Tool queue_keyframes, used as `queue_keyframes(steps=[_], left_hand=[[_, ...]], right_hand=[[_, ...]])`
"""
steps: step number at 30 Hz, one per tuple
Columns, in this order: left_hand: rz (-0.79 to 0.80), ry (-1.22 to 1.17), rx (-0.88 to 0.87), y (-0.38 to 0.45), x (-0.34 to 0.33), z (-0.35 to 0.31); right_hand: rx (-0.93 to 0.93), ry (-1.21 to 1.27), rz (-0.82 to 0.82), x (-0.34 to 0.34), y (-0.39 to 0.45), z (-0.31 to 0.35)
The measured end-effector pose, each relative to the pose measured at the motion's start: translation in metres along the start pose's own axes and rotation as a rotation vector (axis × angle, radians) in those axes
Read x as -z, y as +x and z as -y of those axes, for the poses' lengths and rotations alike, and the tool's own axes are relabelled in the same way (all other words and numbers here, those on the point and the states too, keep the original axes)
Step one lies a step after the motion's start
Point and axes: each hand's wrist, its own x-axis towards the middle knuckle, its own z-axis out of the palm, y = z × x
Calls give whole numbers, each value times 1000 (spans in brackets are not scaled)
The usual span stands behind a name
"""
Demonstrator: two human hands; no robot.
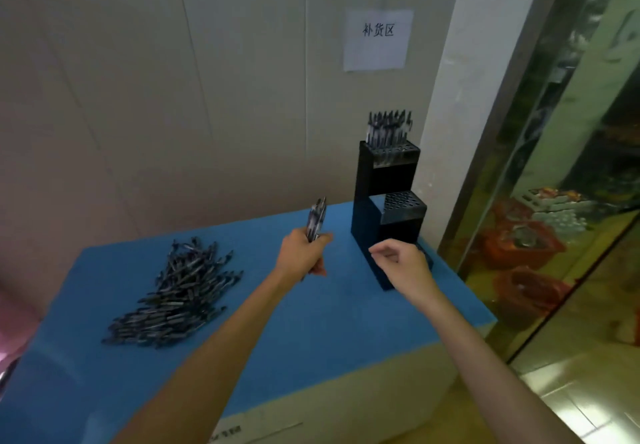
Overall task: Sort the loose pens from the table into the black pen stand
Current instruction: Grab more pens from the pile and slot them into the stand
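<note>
Viewpoint: one head-worn wide-angle camera, looking forward and down over the blue table (311, 332).
Facing: toward the wall, with the paper sign (378, 39) in the upper middle of the frame.
Nearness: close; both forearms enter from the bottom edge, the left hand (300, 253) and right hand (401, 263) near centre.
Distortion: edges seem to bow, probably lens curvature.
Shared views: none, a single view only.

left hand (302, 253) gripping pens (316, 219), pen stand (388, 197)
</note>
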Motion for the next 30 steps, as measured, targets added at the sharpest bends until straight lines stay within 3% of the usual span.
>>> queue_keyframes(steps=[13, 23, 30], left_hand=[[-63, -44, -47, 25, -106, -78], [-105, -70, -74, 84, -163, -111], [-147, -27, -57, 118, -188, -132]], right_hand=[[121, -34, -2, 111, 43, -17], [235, -37, 34, 151, 115, -25], [225, 121, 54, 163, 163, -20]])
